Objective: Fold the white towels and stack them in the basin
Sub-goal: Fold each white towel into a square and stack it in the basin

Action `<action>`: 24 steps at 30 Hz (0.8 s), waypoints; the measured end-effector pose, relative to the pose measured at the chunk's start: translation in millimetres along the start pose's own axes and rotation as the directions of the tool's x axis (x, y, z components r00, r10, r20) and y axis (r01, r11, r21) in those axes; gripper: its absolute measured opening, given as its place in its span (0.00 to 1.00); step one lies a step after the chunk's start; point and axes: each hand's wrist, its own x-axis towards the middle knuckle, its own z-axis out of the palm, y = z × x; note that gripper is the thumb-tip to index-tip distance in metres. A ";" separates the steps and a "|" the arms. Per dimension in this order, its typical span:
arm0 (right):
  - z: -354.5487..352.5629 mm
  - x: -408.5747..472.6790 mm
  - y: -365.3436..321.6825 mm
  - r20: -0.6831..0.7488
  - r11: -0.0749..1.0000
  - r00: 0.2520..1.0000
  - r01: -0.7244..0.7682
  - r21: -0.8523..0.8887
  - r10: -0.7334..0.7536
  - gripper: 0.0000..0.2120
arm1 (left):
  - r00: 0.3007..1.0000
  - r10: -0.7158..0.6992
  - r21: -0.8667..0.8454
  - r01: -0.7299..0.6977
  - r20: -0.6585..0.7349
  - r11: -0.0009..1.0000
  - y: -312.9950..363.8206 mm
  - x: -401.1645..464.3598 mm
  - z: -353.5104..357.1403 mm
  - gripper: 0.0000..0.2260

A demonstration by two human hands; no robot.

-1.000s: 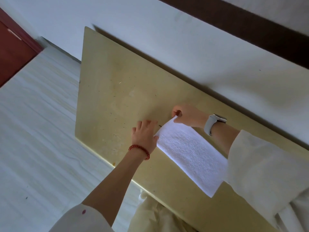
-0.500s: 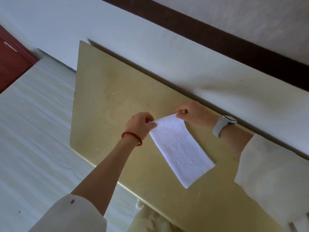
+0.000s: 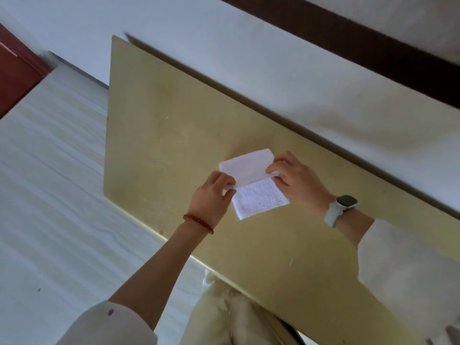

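Observation:
A small white towel [image 3: 251, 180] lies on the yellow-beige countertop [image 3: 161, 145], its far end folded back over toward me. My left hand [image 3: 214, 195], with a red bead bracelet at the wrist, pinches the left corner of the folded-over edge. The right corner of that edge is pinched by my right hand [image 3: 293, 180], which has a white watch at its wrist. The towel's near half lies flat on the counter between my hands. No basin is in view.
The counter runs along a white wall [image 3: 273, 78] with a dark band high up. Its left end and front edge drop to a pale striped floor [image 3: 49, 183]. A red-brown door [image 3: 15, 78] stands at the far left. My light clothing shows below the counter edge.
The towel lay as a long strip; both hands have lifted its far end and brought it back toward me, halving its length. The view has also shifted.

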 end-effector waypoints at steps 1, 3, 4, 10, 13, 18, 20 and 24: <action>4.7 -8.0 3.5 0.023 1.000 1.000 -0.011 0.009 0.011 0.08 | 0.999 0.012 0.000 -0.012 0.033 1.000 -2.2 -7.7 5.1 0.05; 13.2 -21.8 10.3 0.056 0.999 0.998 -0.041 0.025 0.040 0.08 | 0.997 0.045 -0.008 -0.044 0.069 0.999 -3.8 -18.6 14.2 0.05; 17.0 -27.9 13.3 0.067 0.998 0.996 -0.056 0.022 0.054 0.08 | 0.996 0.058 -0.009 -0.057 0.073 0.998 -3.5 -22.5 18.2 0.05; 29.4 -48.2 22.6 0.054 0.999 0.997 -0.048 -0.023 0.049 0.08 | 0.994 0.084 0.056 -0.088 0.071 0.995 -3.0 -36.4 34.9 0.03; 32.9 -52.4 24.1 0.041 0.999 0.999 -0.019 -0.040 0.020 0.08 | 0.993 0.106 0.082 -0.111 0.060 0.990 -2.8 -40.0 38.4 0.04; 34.6 -56.9 26.4 0.034 0.999 0.999 0.018 -0.043 -0.016 0.06 | 0.987 0.150 0.104 -0.155 0.059 0.982 -3.9 -45.3 43.0 0.06; 34.0 -58.1 27.7 0.047 0.998 0.998 0.033 -0.045 -0.031 0.06 | 0.986 0.159 0.108 -0.164 0.056 0.981 -4.2 -46.7 44.4 0.06; 33.5 -61.3 29.4 0.064 0.998 0.997 0.039 -0.056 -0.035 0.07 | 0.984 0.169 0.117 -0.174 0.058 0.978 -4.1 -46.9 46.8 0.06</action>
